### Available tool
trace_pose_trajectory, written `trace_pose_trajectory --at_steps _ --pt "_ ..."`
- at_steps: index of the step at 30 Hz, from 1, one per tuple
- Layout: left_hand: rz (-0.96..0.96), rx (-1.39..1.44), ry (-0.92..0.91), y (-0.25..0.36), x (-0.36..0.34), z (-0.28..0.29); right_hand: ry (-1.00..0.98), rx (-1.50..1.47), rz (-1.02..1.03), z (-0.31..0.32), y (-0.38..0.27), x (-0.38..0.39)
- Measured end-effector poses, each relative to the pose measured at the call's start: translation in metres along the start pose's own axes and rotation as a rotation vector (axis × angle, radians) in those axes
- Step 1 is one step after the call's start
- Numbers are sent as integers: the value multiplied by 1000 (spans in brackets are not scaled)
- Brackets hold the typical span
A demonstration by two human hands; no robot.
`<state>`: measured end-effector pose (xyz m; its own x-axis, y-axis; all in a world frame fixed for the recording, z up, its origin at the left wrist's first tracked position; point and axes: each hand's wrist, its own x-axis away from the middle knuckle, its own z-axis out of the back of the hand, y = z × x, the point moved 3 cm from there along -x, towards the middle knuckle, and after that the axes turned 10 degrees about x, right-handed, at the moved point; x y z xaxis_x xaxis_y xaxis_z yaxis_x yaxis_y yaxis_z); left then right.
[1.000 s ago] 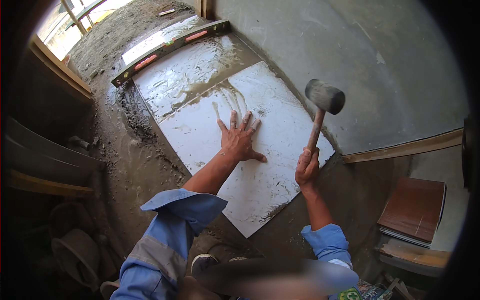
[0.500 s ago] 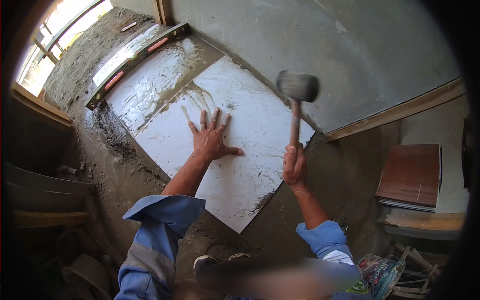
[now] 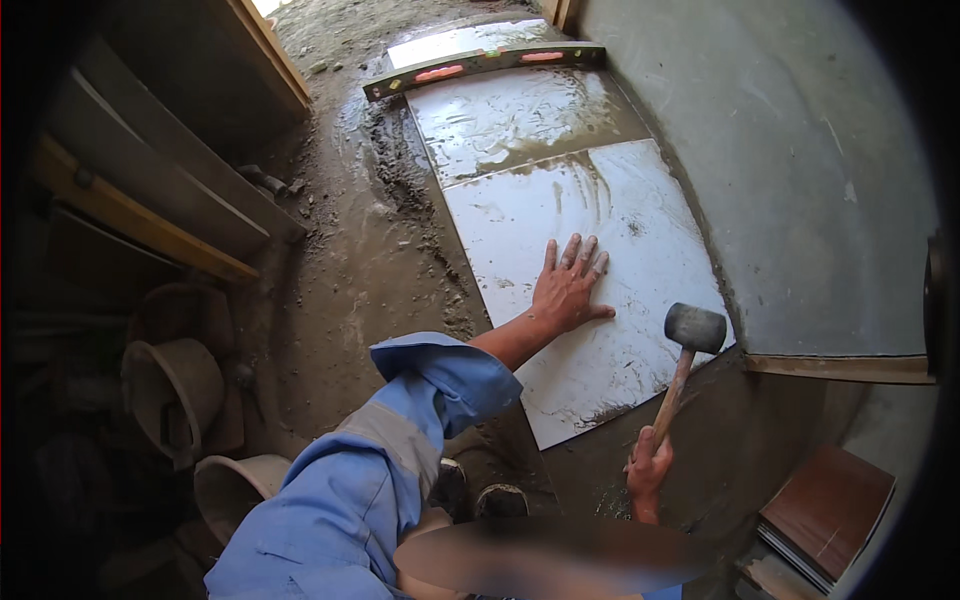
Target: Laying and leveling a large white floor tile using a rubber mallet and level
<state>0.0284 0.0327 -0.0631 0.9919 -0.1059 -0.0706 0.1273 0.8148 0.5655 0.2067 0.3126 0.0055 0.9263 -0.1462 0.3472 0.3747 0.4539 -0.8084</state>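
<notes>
A large white floor tile (image 3: 540, 225), smeared with grey mud, lies on wet mortar beside the wall. My left hand (image 3: 568, 290) rests flat on it, fingers spread. My right hand (image 3: 650, 462) is wrapped round the wooden handle of a rubber mallet (image 3: 695, 328). Its black head is over the tile's near right corner; whether it touches the tile I cannot tell. Beyond, a second muddy tile (image 3: 500, 110) adjoins the first. A dark spirit level (image 3: 480, 68) with red-pink panels lies across that tile's far end.
Along the right runs a grey wall (image 3: 770, 150). Brown tiles (image 3: 830, 510) are stacked at the lower right. Boards (image 3: 170, 190) lean on the left, above a round bucket (image 3: 175, 390). Wet mortar (image 3: 350, 330) covers the floor left of the tiles.
The view has turned, so the tiles now run more straight ahead. The mallet has come down from its raised position near the wall to the tile's near right corner. My left hand stays on the tile.
</notes>
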Motion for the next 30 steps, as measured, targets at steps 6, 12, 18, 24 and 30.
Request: trace_pose_trajectory --at_steps 6,12,18,24,30 --pt "209 -77 -93 -26 47 68 -37 -84 105 5 -30 4" --pt "233 -65 -174 -31 50 84 62 -232 572 -40 -99 -46" --pt "284 -71 -201 -23 47 87 29 476 490 -93 -93 -105" --pt "288 -16 -199 -19 42 88 89 770 528 -84 -71 -127" --pt "340 -53 -244 -14 32 93 102 159 475 -73 -94 -115"
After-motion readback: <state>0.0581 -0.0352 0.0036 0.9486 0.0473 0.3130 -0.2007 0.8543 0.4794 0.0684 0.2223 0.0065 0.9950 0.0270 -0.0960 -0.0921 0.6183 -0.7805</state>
